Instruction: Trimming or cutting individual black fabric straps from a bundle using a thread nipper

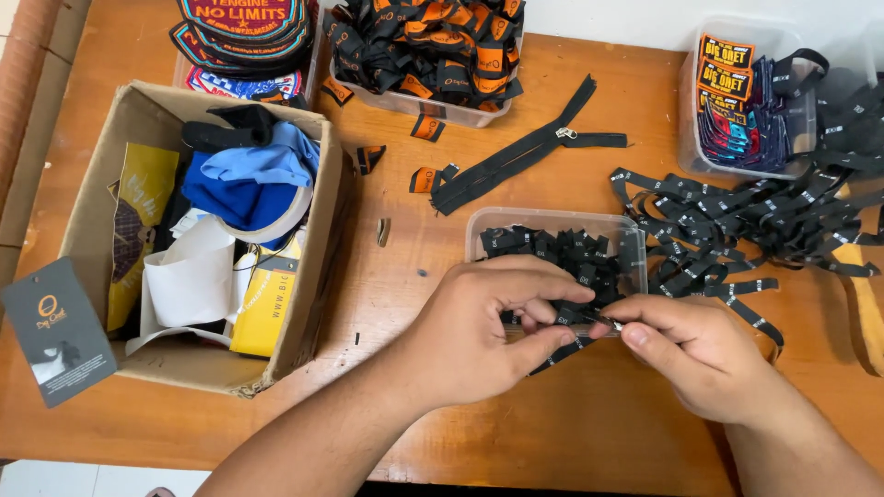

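Orange-brown wooden table [589,433] fills frame; pale tiled floor [55,479] lower left; white wall [626,18] along top.

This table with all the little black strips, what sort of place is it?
Probably a small garment-trim or clothing workshop. Clear tubs hold cut black woven labels, a long label ribbon lies heaped, a black zipper lies loose, and embroidered patches are stacked.

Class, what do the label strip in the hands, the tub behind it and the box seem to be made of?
Label strip: probably woven fabric, matte black, limp. Tub: clear plastic, see-through walls, slight gloss. Box: brown corrugated cardboard, dull, frayed edges. Left hand and right hand pinch the strip.
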